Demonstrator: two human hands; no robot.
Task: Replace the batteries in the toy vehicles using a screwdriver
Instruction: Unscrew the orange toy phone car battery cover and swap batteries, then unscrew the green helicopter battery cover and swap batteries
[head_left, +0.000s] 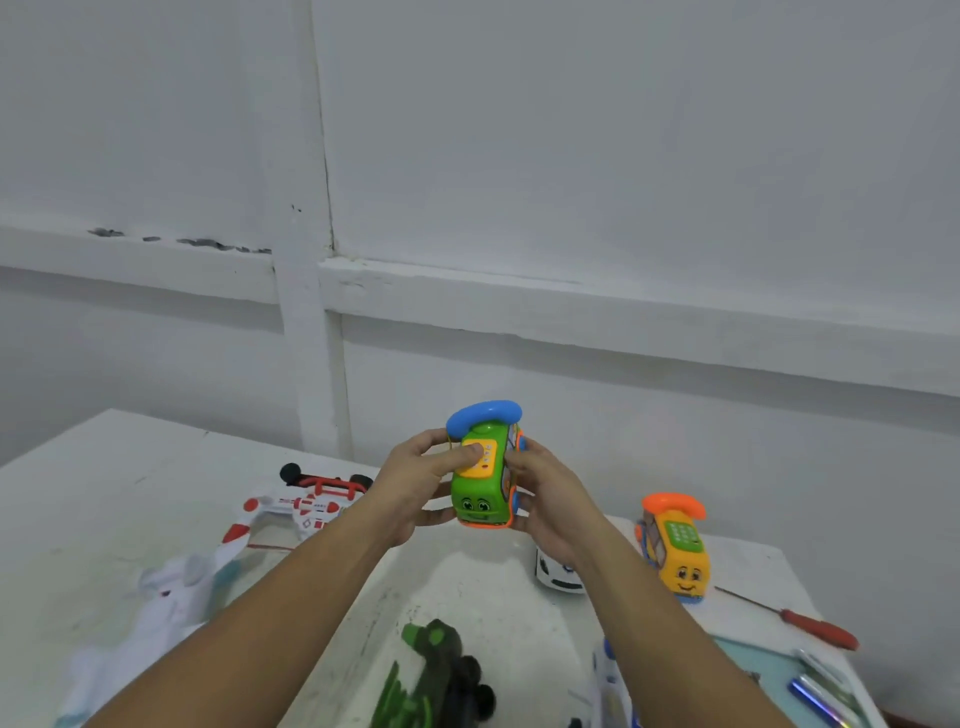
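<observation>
- The left grip (415, 483) curls round the left side of the green toy car (480, 493), its thumb pressed flat on the yellow keypad (485, 457).
- The right grip (545, 499) clasps the car's right side, fingers wrapped behind it.
- The car is held between the two grips, raised above the table (130, 493), its cartoon face towards the camera and its blue handset (483, 415) uppermost.
- A white toy car (556, 574) sits on the table just under the right wrist.
- A yellow toy car (683, 558) with an orange handset stands to the right.
- A red-handled screwdriver (815, 629) lies beyond it, near the table's right edge, well apart from both grips.
- A red and white toy (306, 506) lies to the left, and a dark green toy (436, 670) near the bottom.
</observation>
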